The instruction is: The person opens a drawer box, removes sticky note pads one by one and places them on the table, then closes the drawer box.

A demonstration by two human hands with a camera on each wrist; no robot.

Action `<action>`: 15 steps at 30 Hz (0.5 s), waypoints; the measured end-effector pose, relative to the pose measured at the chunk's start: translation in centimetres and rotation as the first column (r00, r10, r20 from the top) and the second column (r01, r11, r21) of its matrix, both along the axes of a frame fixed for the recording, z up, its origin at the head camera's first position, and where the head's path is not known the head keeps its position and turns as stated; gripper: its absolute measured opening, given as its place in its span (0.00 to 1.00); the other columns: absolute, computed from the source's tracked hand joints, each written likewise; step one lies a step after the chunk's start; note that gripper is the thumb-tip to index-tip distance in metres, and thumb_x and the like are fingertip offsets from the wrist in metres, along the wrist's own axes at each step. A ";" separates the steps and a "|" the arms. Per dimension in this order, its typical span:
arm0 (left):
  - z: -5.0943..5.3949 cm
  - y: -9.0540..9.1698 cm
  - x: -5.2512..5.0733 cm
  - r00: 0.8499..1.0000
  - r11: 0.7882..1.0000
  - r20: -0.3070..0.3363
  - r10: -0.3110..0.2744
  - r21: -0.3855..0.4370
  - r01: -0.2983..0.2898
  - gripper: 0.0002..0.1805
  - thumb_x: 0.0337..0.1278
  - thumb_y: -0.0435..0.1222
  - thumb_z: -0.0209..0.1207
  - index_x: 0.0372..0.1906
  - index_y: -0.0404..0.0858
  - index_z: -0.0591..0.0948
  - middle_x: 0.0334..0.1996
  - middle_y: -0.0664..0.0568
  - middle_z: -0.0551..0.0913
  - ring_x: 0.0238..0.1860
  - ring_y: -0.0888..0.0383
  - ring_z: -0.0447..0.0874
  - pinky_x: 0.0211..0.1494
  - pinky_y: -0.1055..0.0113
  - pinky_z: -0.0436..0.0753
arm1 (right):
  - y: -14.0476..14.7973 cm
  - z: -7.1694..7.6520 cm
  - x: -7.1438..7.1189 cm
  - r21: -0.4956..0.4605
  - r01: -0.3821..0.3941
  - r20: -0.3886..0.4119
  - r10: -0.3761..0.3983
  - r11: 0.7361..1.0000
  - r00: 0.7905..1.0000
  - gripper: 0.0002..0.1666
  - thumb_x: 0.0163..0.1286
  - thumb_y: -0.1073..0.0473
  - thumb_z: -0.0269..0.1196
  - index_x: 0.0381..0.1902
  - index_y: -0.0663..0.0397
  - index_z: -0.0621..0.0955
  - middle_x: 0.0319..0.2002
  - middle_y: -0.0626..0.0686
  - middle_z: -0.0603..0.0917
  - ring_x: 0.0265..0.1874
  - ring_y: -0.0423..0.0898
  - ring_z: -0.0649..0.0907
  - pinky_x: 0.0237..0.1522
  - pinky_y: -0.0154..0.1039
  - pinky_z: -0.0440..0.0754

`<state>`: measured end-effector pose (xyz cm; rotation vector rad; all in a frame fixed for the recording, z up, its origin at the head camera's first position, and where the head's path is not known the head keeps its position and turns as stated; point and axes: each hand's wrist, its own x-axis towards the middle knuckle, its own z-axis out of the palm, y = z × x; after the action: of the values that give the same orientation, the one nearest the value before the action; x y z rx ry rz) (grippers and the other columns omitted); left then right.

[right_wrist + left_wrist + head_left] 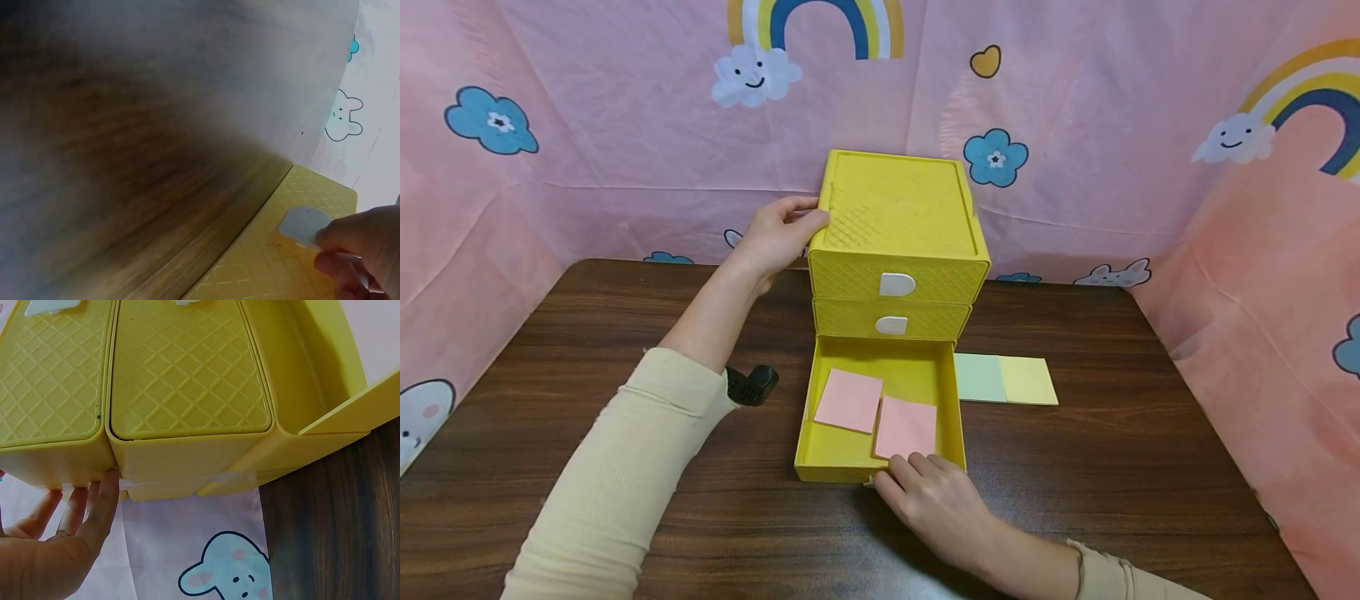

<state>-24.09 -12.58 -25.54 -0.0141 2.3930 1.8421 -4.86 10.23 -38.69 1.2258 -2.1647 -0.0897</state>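
Observation:
A yellow three-drawer storage box point(898, 204) stands on the table, its bottom drawer point(842, 454) pulled out. Two pink sticky note pads point(848, 401) lie inside that drawer. My left hand point(778, 237) rests on the box's upper left edge, thumb over the top. In the left wrist view, the fingers point(100, 509) press the side wall. At the drawer's front, my right hand point(936, 504) pinches the white handle point(305, 224), with fingertips at the front rim in the head view. The upper two drawers, with white handles point(897, 284), are closed.
A green pad point(980, 377) and a yellow pad point(1028, 381) lie side by side on the wooden table point(1112, 467), right of the drawer. Pink patterned cloth point(647, 158) hangs behind and at both sides. Clear tape point(169, 483) runs along the box's side.

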 end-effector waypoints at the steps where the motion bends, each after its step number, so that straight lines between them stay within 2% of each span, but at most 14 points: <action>1: 0.0 0.0 0.0 1.000 1.000 0.001 0.000 -0.001 0.000 0.26 0.63 0.45 0.50 0.66 0.47 0.66 0.56 0.49 0.70 0.43 0.58 0.76 0.46 0.66 0.82 | 0.0 0.0 0.0 0.002 -0.001 -0.001 0.001 1.000 1.000 0.21 0.75 0.60 0.38 0.25 0.51 0.74 0.20 0.45 0.69 0.14 0.39 0.67 0.14 0.27 0.60; 15: 0.0 0.0 0.0 1.000 1.000 0.001 0.007 -0.001 -0.007 0.27 0.62 0.46 0.51 0.65 0.47 0.66 0.56 0.49 0.71 0.43 0.59 0.76 0.45 0.67 0.82 | 0.1 0.1 0.5 0.010 -0.002 0.029 0.001 1.000 1.000 0.21 0.75 0.60 0.37 0.25 0.51 0.73 0.20 0.46 0.69 0.15 0.40 0.68 0.14 0.28 0.61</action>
<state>-24.10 -12.59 -25.54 -0.0233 2.3967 1.8431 -4.37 10.29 -38.61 1.2412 -2.1903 -0.0828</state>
